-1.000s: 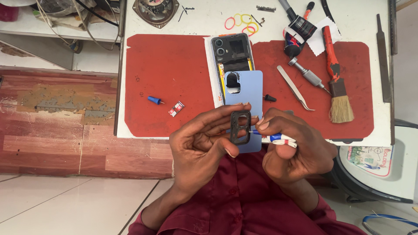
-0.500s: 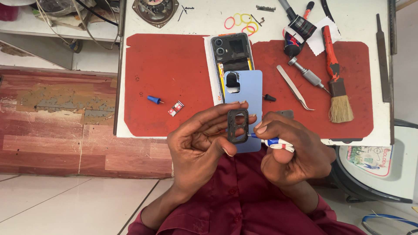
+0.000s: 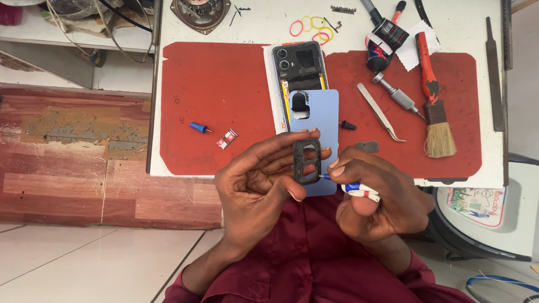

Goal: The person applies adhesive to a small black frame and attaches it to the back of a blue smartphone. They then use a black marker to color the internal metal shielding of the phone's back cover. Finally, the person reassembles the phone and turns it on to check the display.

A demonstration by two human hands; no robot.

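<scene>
My left hand point(image 3: 264, 179) pinches a small black plastic camera frame point(image 3: 306, 161) upright between thumb and fingers. My right hand point(image 3: 382, 196) grips a small screwdriver with a blue and white handle point(image 3: 359, 189); its tip touches the frame's right edge. Just beyond my hands a light blue phone back cover point(image 3: 314, 120) lies on top of an opened phone point(image 3: 297, 64), whose camera end and insides show at the far end. Both rest on the red mat point(image 3: 224, 90).
On the mat's left lie a blue screwdriver bit point(image 3: 197, 127) and a small red and white part point(image 3: 227, 139). To the right are tweezers point(image 3: 382, 112), a metal driver point(image 3: 396, 95), a red-handled brush point(image 3: 435, 106), a black bit point(image 3: 348, 124) and a file point(image 3: 494, 73). Coloured rubber bands point(image 3: 311, 25) lie at the back.
Both hands have risen slightly toward the phone with the black frame, and the screwdriver tip has come against the frame's right edge. The things on the mat have not moved.
</scene>
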